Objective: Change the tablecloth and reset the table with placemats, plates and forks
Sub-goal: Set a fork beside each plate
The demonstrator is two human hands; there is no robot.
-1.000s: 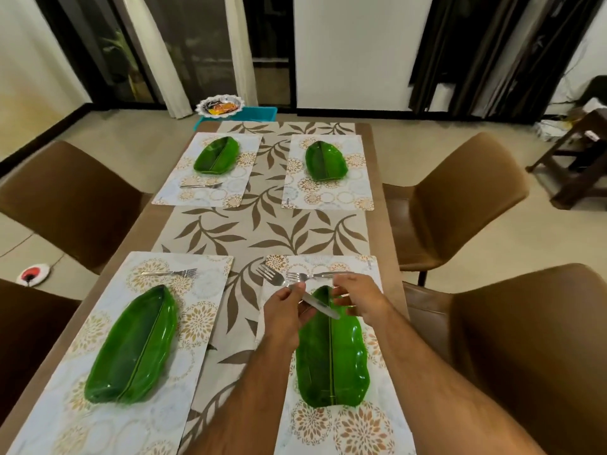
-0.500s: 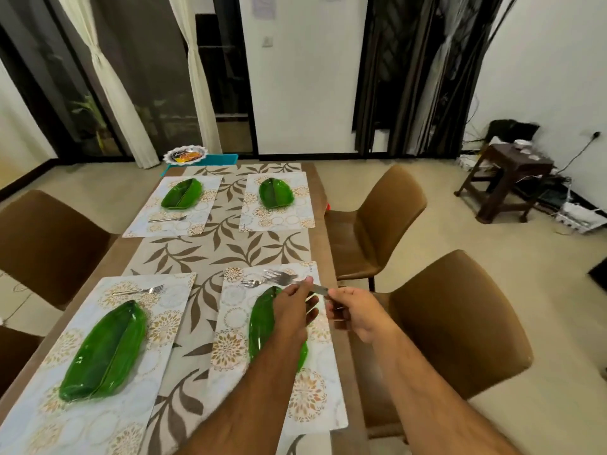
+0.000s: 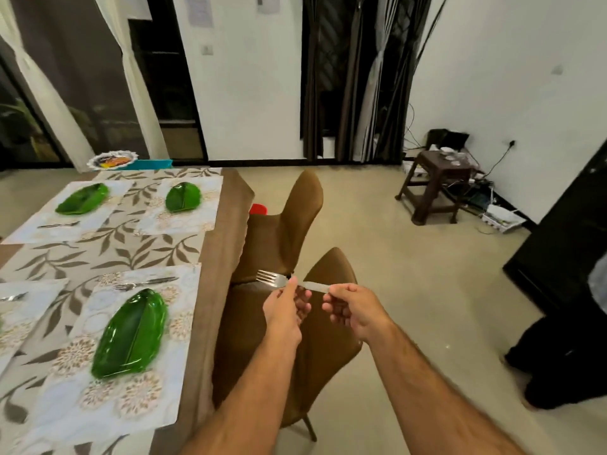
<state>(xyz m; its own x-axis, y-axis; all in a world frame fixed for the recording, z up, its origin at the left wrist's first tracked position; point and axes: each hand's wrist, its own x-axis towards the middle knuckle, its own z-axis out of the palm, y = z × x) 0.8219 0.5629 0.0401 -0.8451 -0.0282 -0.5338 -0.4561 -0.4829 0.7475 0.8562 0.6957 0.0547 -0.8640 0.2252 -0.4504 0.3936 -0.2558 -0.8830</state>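
I hold one silver fork (image 3: 279, 280) level over the near brown chair, off the table's right side. My left hand (image 3: 286, 307) pinches its neck just behind the tines, and my right hand (image 3: 353, 308) pinches the handle end. On the leaf-patterned tablecloth (image 3: 131, 254) lie floral placemats, each with a green leaf-shaped plate. The near right placemat (image 3: 131, 382) carries a plate (image 3: 131, 333) and a fork (image 3: 144, 283) above it. The far left plate (image 3: 82, 199) has a fork (image 3: 58, 224) beside it. The far right plate (image 3: 182, 197) shows no fork.
Two brown chairs (image 3: 289, 224) stand along the table's right edge (image 3: 216, 290). A dark wooden stool (image 3: 437, 185) with cables sits by the right wall. A dark cabinet (image 3: 565, 244) and a person's dark legs (image 3: 565, 362) are at the far right. Open floor lies between.
My view swung right, away from the table. Both hands carried one fork off the near right placemat to above the chair; the other fork stayed on that placemat.
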